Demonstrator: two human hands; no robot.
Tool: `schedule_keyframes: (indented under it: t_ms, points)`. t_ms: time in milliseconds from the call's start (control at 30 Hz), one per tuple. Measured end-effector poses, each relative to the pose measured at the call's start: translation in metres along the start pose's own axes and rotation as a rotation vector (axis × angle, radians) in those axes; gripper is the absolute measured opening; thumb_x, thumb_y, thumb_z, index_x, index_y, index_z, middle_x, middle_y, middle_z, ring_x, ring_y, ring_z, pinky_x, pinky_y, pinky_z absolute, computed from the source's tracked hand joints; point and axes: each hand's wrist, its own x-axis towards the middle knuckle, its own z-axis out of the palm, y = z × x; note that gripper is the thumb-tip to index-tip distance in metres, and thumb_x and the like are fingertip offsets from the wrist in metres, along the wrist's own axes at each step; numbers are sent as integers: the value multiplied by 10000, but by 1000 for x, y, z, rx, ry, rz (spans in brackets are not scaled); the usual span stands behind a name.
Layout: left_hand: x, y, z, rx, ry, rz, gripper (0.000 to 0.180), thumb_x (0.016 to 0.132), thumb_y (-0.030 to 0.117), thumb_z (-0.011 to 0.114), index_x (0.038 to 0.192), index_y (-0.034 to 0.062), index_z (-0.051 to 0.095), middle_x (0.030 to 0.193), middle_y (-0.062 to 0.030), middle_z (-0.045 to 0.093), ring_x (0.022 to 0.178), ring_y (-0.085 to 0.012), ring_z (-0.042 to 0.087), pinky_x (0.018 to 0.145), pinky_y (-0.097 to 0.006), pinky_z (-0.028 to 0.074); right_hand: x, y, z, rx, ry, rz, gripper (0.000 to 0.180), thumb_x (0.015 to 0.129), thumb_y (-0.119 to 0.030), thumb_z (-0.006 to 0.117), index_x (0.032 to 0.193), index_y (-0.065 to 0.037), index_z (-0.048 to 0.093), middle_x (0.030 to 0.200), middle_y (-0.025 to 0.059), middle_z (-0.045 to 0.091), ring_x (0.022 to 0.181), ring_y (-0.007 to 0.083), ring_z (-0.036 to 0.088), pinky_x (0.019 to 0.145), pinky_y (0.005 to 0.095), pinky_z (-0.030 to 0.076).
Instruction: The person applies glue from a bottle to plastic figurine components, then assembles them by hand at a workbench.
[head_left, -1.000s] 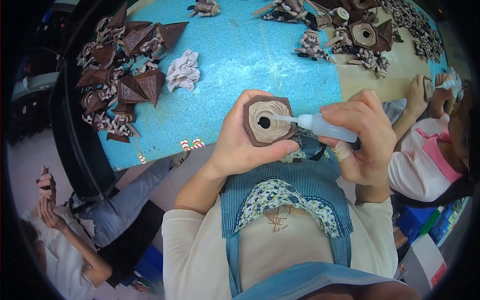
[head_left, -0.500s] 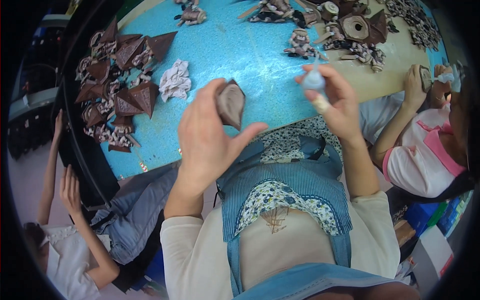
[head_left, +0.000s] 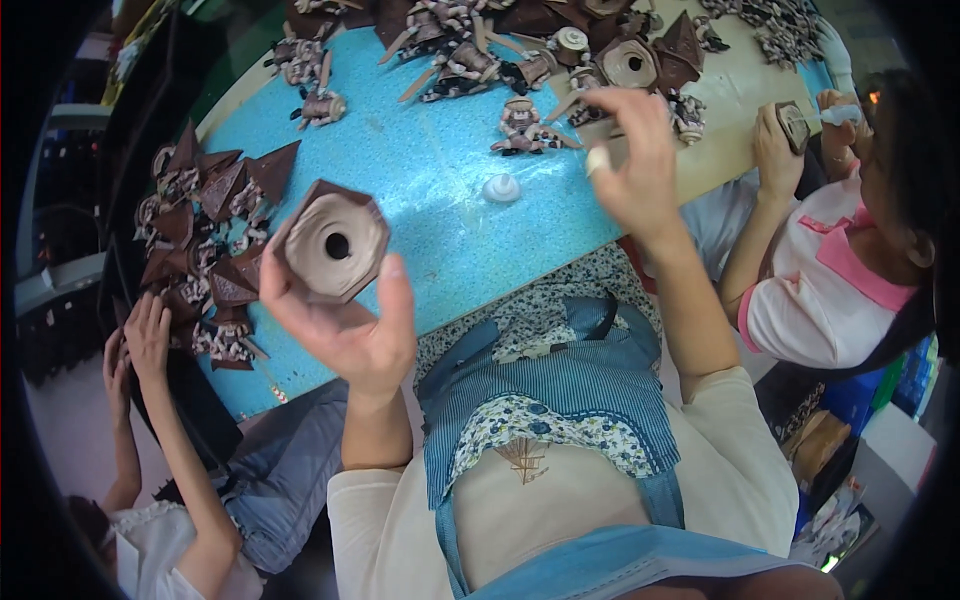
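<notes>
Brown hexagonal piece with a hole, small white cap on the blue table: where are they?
Brown hexagonal piece (head_left: 335,247), head view, its pale face beside the hole.
Small white cap (head_left: 501,188), head view, its domed top.

Matt, rough, clay-like brown piece; glossy, mottled blue tabletop; small white cap, perhaps plastic.

No labels, signs or screens visible anywhere on the counter. Possibly packaging at the lower right, beside the seated person: blue boxes stacked at the edge, a brown cardboard-like carton below them, and glossy printed wrappers or sheets lower still. Too small and blurred near the rim to tell more.
</notes>
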Motion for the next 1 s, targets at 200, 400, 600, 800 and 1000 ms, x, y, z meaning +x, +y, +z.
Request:
schedule_keyframes:
  t_ms: [200,400,600,800,1000]
  points:
    - [9,-5,37,-107,10,146,657,688,-40,750,1163,45,305,1255,-213,409,1135,-253,514,946,-338,465,9,19,7,-551,-76,61,477,715,-108,647,1187,-97,583,1039,100,634,1007,295,538,848,438,419]
    - [6,-7,34,14,95,254,687,672,-47,796,1090,77,266,1221,-200,409,1168,-302,521,950,-357,495,9,31,1,-212,7,331,344,867,-183,645,1184,-63,587,1023,141,642,857,250,602,813,345,467]
    - [11,-13,28,40,198,368,725,653,-29,831,1069,99,251,1183,-168,403,1141,-335,543,926,-376,512,6,35,-31,902,194,561,305,943,-100,500,1227,5,532,1136,164,618,909,221,608,780,297,483]
    - [15,-20,24,20,319,466,744,626,20,871,1042,105,260,1156,-152,422,1096,-363,557,876,-399,511,-13,0,-48,1495,102,605,329,933,-146,570,1236,-25,535,1149,209,611,807,213,560,746,302,438]
    - [19,-11,24,23,435,494,770,617,66,895,1048,127,259,1142,-137,429,1087,-377,552,835,-398,504,-24,-42,-49,1491,-6,676,228,930,-177,591,1126,-64,561,1087,150,618,733,155,500,641,270,382]
